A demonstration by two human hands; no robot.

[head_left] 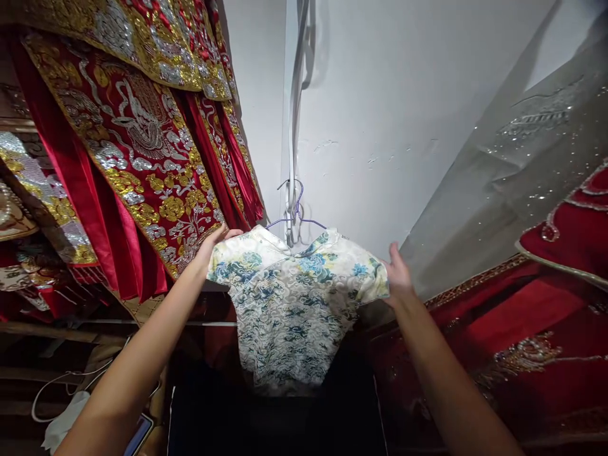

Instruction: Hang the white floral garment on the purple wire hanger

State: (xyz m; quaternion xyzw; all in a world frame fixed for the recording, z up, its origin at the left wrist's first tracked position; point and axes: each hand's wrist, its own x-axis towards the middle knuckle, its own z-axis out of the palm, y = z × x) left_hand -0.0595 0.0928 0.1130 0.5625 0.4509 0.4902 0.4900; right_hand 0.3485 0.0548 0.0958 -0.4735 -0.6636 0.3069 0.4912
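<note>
A short-sleeved floral top point(292, 304) in white, blue and yellow hangs in front of me on a thin purple hanger point(300, 215). The hanger's hook is up by a white strap-like piece on the wall. My left hand point(216, 244) grips the top's left sleeve, with the thumb showing above the cloth and some fingers behind it. On the other side, my right hand point(398, 273) is closed on the right sleeve's end, its thumb pointing up. Both sleeves are spread outward. Fingers behind the cloth are hidden.
Red costumes with gold and silver embroidery point(142, 145) hang at the left. At the right are a sheer sparkling cloth point(513, 164) and red beaded garments point(532, 329). A white wall point(380, 95) stands ahead. A phone point(139, 436) and white cable point(40, 396) lie at lower left.
</note>
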